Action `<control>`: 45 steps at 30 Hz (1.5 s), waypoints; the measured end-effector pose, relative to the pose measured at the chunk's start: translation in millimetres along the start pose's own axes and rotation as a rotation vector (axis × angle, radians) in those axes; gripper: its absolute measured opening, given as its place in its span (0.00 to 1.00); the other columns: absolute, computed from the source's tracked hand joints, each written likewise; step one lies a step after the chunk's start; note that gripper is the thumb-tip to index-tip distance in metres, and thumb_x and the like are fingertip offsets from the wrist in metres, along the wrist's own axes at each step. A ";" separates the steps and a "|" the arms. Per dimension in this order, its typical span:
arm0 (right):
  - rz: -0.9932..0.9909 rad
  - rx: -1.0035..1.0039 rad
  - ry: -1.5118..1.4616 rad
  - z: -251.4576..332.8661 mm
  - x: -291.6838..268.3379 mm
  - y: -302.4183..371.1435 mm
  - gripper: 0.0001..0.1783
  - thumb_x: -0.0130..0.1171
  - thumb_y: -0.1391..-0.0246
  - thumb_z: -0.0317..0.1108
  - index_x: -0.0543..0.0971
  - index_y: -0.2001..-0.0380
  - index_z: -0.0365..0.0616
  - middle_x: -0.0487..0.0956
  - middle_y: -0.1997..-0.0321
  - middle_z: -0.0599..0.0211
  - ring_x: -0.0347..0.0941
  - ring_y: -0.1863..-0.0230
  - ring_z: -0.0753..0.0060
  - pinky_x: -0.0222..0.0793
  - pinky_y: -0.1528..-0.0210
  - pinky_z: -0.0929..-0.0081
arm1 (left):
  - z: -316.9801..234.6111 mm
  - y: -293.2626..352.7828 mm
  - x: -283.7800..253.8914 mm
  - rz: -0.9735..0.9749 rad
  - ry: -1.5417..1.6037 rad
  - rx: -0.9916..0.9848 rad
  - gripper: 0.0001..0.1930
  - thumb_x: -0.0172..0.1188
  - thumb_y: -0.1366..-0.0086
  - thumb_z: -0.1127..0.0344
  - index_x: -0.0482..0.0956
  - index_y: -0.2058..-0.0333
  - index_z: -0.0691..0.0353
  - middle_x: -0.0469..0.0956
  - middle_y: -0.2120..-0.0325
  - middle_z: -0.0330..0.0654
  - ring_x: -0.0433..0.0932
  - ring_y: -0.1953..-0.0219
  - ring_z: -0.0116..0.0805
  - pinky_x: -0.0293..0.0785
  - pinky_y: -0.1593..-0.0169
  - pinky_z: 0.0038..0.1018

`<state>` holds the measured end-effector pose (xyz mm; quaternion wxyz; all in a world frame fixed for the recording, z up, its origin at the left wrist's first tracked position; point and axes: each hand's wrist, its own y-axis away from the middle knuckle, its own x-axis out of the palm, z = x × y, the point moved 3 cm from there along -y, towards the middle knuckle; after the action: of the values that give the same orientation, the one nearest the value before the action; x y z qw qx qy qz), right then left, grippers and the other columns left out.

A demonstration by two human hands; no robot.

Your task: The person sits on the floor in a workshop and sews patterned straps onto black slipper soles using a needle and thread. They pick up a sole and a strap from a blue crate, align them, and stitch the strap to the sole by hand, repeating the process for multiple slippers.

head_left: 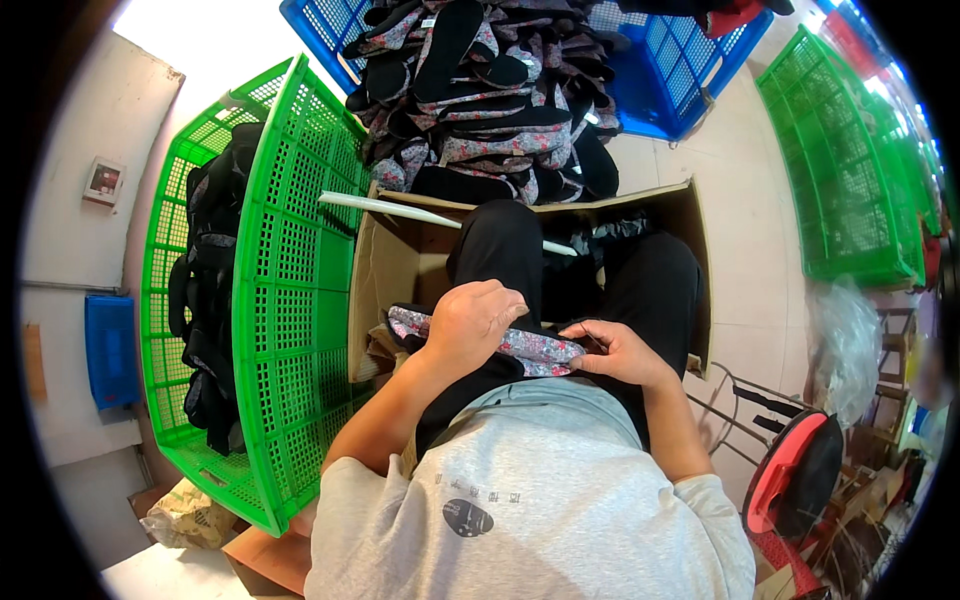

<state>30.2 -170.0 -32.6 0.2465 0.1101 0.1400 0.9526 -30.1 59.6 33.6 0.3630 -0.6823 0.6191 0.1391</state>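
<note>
lying crosswise at the black trousers (500, 245), the floral fabric piece (540, 346) slants bodyward to the right, touching both hands: left hand (472, 322) gripping its middle, right hand (612, 352) pinching its right end.

Floral piece (540, 346): matt printed cloth is shown
Left green crate (322, 340): glossy plastic is seen
Box (385, 268): matt cardboard is seen
Clear bag (846, 350): crinkled, shiny plastic is shown

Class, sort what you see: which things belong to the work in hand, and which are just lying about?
Seem to belong:
- floral fabric piece, held by left hand and right hand
- pile of similar floral-and-black pieces

Probably just lying about:
- clear plastic bag
- crumpled yellowish bag
- red-and-black object
</note>
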 end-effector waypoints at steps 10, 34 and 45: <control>0.007 0.022 -0.006 6.6 -3.3 -0.2 0.22 0.67 0.48 0.25 0.78 0.48 0.39 0.77 0.59 0.77 0.68 0.63 0.88 0.67 0.60 0.85 | -1.0 0.3 1.6 0.046 0.022 -0.257 0.06 0.69 0.44 0.69 0.81 0.73 0.63 0.76 0.77 0.42 0.77 0.72 0.42 0.73 0.68 0.32; 0.084 -0.113 0.243 34.6 -1.0 -14.7 0.28 0.73 0.51 0.34 0.77 0.46 0.42 0.78 0.54 0.73 0.71 0.59 0.82 0.69 0.57 0.81 | 14.3 -0.8 19.6 0.002 0.708 -0.634 0.04 0.60 0.32 0.71 0.78 0.67 0.65 0.75 0.76 0.33 0.70 0.72 0.18 0.68 0.66 0.18; 0.025 -0.164 0.088 4.2 18.9 -12.3 0.30 0.74 0.52 0.31 0.76 0.44 0.41 0.76 0.59 0.78 0.63 0.66 0.84 0.63 0.61 0.82 | -20.8 -70.8 63.0 0.061 -0.286 0.009 0.11 0.63 0.44 0.71 0.79 0.61 0.61 0.79 0.66 0.42 0.78 0.58 0.47 0.74 0.53 0.39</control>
<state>20.6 -149.3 -29.9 0.2363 0.0491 0.0707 0.9679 43.7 -3.3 30.7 0.4461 -0.6347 0.5821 0.2435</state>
